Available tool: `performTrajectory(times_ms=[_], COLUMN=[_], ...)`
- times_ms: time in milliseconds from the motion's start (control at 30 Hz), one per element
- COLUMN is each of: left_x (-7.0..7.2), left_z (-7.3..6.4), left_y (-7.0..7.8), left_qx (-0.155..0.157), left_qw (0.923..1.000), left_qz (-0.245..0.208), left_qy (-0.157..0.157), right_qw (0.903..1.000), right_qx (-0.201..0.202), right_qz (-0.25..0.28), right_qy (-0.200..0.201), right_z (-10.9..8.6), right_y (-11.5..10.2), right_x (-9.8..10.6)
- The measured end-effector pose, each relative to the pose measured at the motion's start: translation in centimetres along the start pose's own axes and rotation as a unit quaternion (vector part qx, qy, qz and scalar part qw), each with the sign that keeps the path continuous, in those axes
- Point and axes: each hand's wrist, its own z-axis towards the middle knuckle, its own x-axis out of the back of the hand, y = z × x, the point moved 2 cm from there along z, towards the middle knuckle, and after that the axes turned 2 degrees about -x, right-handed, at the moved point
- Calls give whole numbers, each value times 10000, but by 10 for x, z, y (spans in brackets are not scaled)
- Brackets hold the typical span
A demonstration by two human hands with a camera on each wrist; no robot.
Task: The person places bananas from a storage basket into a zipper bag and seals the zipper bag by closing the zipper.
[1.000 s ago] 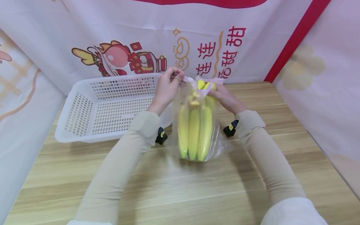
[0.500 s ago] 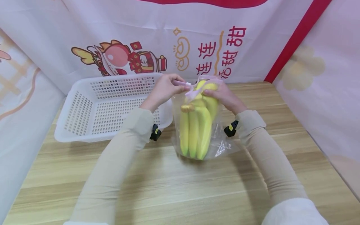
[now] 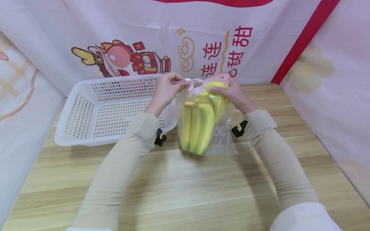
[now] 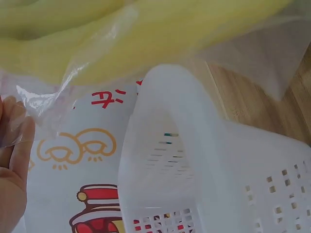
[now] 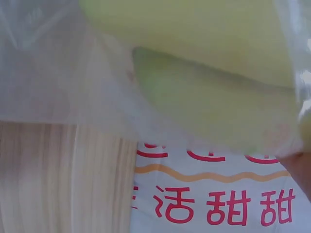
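Observation:
A clear zip bag (image 3: 222, 141) with a pink strip along its mouth stands upright between both hands in the head view. Inside it are yellow bananas (image 3: 198, 126) with green tips, leaning to the left side of the bag. My left hand (image 3: 166, 91) pinches the left end of the strip, right by a small white slider (image 3: 188, 79). At the upper right corner my right hand (image 3: 237, 94) grips the bag, thumb in front over a banana and the other fingers hidden behind. Both wrist views show the bananas (image 4: 146, 43) close up through the plastic.
A white perforated plastic basket (image 3: 86, 142) stands on the wooden table (image 3: 173, 192), left of the bag and behind the left forearm. A printed cloth (image 3: 138, 29) hangs along the back edge, with more cloth at both sides.
The bag's bottom has risen slightly and shifted left, with the bananas leaning more to the left. The bunched strip is now spread wider as my hands have moved apart. The basket stays in place.

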Motion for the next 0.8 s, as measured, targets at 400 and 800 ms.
performTrajectory(times_ms=[400, 800], left_x=[5, 13], left_z=[2, 4], left_y=[0, -5], left_qx=[-160, -93], left_qw=[9973, 9927], left_qz=[-389, -819], left_qy=[603, 886], right_qw=[9947, 9984], right_qx=[450, 182], right_qz=[517, 51], right_qy=[764, 538], right_z=[1, -4], right_y=[1, -2], right_x=[13, 30])
